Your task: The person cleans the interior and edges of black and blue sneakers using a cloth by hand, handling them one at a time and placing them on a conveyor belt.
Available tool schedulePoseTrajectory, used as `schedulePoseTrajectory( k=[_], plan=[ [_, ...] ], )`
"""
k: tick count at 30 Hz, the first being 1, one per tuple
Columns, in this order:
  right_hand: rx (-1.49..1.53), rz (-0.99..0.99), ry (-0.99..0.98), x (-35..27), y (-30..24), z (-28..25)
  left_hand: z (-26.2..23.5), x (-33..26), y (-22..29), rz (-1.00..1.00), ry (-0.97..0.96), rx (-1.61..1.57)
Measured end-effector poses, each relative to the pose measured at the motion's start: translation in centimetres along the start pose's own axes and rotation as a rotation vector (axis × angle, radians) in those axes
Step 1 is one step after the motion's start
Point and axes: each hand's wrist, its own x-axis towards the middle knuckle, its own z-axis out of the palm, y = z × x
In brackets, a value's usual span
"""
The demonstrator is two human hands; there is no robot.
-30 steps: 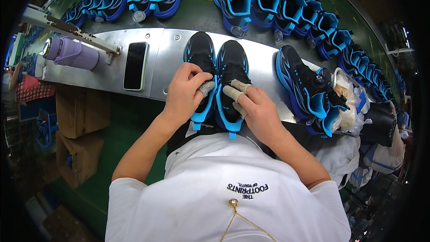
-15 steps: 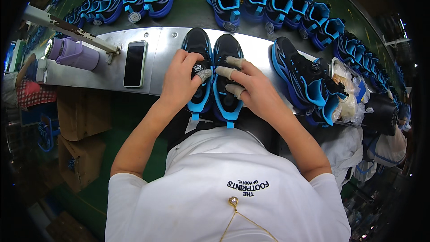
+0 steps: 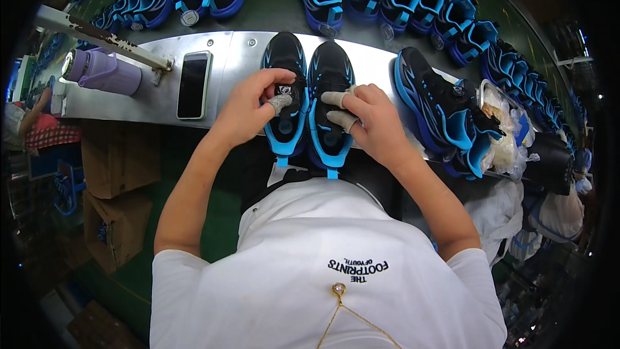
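My left hand (image 3: 245, 108), at the frame's centre-left, reaches over the left edge of a black shoe with bright blue trim (image 3: 294, 113), which stands toe up-frame just to its right. Its bent index finger and cloth-wrapped thumb bracket a small dark dial with a pale emblem (image 3: 284, 90) on the tongue. My right hand (image 3: 374, 116) comes in from the right of the matching black-and-blue shoe (image 3: 325, 110), standing alongside; its fingers, in pale cloth covers (image 3: 334, 97), rest bent on that shoe's upper. From where I watch, I can't tell whether either hand truly grips or only touches. A second ago my left thumb lay farther right across its shoe and the dial was hidden; now the thumb has drawn back leftward and the dial shows.
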Motion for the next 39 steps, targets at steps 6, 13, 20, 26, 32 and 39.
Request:
schedulePoseTrajectory(
  k=[6,13,20,26,32,39],
  plan=[
    [0.407,0.191,-0.123,0.9,-0.9,-0.8,0.9,0.2,0.8,0.019,0.119,0.243],
    [0.103,0.209,-0.06,0.6,-0.6,-0.3,0.6,0.0,1.4,0.072,0.128,0.233],
    [0.107,0.159,-0.064,0.3,0.3,0.3,2.1,-1.8,5.5,0.186,0.247,0.232],
    [0.381,0.133,-0.067,0.7,0.9,-0.2,7.5,-4.1,6.0,-0.691,-0.121,-0.859],
    [0.387,0.287,-0.066,1.0,2.1,-1.1,9.5,-2.4,5.0,-0.666,-0.102,-1.069],
    [0.173,0.177,-0.011,0.7,1.4,-0.8,10.3,-2.3,5.3,-0.659,-0.017,-1.113]
  ],
)
